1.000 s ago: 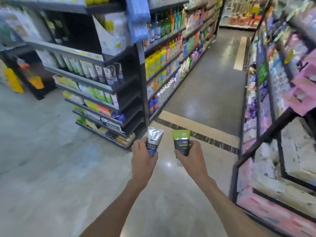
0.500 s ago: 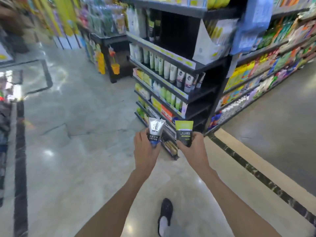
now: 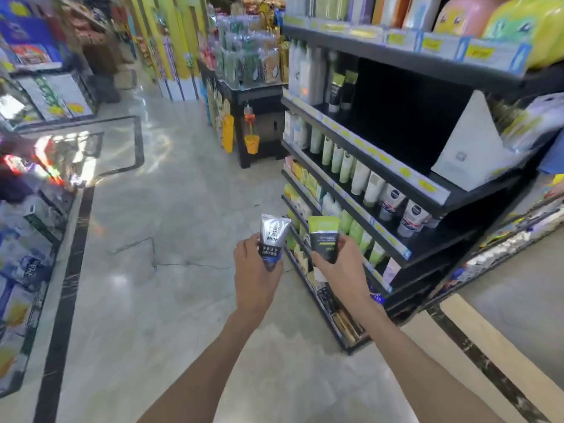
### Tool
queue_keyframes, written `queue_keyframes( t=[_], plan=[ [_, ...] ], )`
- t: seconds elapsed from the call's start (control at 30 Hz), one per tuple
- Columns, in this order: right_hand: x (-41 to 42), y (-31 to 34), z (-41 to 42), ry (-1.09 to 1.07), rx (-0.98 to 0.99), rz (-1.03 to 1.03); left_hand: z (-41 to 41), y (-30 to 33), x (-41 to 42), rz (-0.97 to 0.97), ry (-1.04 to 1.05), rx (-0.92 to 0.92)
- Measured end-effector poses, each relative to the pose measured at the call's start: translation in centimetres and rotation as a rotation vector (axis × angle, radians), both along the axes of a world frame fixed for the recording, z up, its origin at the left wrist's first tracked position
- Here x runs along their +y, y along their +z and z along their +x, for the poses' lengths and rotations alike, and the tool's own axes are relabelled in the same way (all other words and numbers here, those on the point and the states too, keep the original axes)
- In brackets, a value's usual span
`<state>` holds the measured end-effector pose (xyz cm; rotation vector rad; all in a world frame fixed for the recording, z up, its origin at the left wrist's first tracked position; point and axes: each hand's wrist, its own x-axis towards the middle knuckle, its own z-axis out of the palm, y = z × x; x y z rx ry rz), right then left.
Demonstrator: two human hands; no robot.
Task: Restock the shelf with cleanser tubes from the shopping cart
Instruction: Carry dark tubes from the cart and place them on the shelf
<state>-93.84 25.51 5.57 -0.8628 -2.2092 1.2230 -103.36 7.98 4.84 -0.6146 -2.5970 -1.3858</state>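
Note:
My left hand [image 3: 256,276] grips a silver and blue cleanser tube [image 3: 272,238], held upright in front of me. Beside it my right hand [image 3: 341,270] grips a black tube with a green top [image 3: 324,236]. Both tubes hover level with the lower tiers of the dark shelf unit [image 3: 396,190] on the right. A middle tier of that shelf carries a row of white and green cleanser tubes [image 3: 360,178]. Two black and green tubes [image 3: 341,87] stand on the tier above, with dark bare space to their right. The shopping cart is out of view.
A white cardboard display box [image 3: 467,148] sits at the shelf's right end. A black stand with hanging goods [image 3: 253,117] stands behind the shelf's far corner. Low displays [image 3: 30,239] line the left side. Grey polished floor [image 3: 171,209] stretches between them.
The view has swung left and closer to the shelf's end, which now fills the right side. Both hands keep the same tubes, still held side by side.

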Motion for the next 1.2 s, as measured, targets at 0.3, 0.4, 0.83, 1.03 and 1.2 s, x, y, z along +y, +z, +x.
queue_keyframes(
  t=[0.3,0.4,0.83,1.03,1.2],
  plan=[
    [5.4,2.3,-14.4,-0.068,0.015,0.019,-15.8,0.8,6.6,0.045,-0.079,0.014],
    [6.8,2.4,-19.0,-0.16,0.004,0.055,-21.8,0.7,9.1,0.048,-0.148,0.015],
    [11.9,7.5,-35.6,-0.48,0.113,0.083,-41.9,3.1,17.6,0.053,-0.487,0.084],
    [17.1,10.4,-41.9,-0.602,0.214,0.125,-47.7,3.7,23.6,0.097,-0.568,0.08],
    [22.8,12.2,-46.8,-0.656,0.256,0.153,-51.4,4.3,28.4,0.104,-0.608,0.147]
  ],
)
